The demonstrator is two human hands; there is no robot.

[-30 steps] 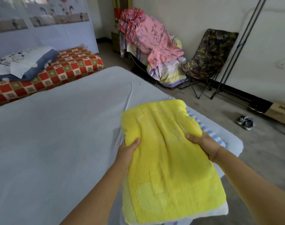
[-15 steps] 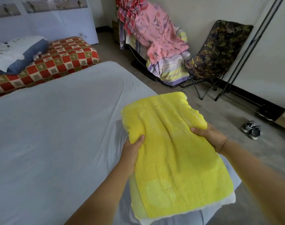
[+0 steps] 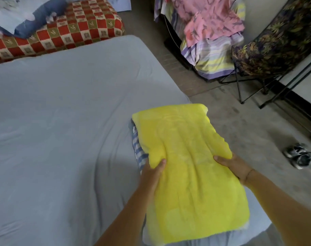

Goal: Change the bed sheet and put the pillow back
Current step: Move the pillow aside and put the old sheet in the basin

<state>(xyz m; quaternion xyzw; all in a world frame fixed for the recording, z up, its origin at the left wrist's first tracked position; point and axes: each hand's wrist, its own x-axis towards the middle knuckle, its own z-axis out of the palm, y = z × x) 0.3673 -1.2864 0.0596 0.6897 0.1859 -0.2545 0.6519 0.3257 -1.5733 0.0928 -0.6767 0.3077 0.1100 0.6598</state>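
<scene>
Pillow: the pillow (image 3: 192, 167) is at the right near corner of the bed, with its long side pointing away from the person; its far right corner reaches out past the bed edge, above the floor (image 3: 227, 114)
Pillow cover: a yellow towel (image 3: 186, 139) covers the whole top; at the left edge a blue and white striped cloth (image 3: 139, 150) shows from under it
Contact with bed: I cannot tell if the pillow lies on the sheet or is lifted a little
Left hand: the left hand (image 3: 152, 174) grips the left long edge; the thumb lies on top of the yellow towel, the other fingers are under the pillow and hidden
Right hand: the right hand (image 3: 234, 167) grips the right long edge in the same way, thumb on top and fingers hidden below
Bed sheet: the pale grey-blue bed sheet (image 3: 62, 125) is spread over the mattress, with some soft wrinkles
Behind the bed: a red checked cover (image 3: 75, 29) touches the far end of the bed, and blue and white bedding (image 3: 18, 16) lies on it
On the floor side: a pile of clothes (image 3: 213, 32), a flowered folding chair (image 3: 275, 45) just beside it, and a pair of shoes (image 3: 299, 157) well apart from the bed
</scene>
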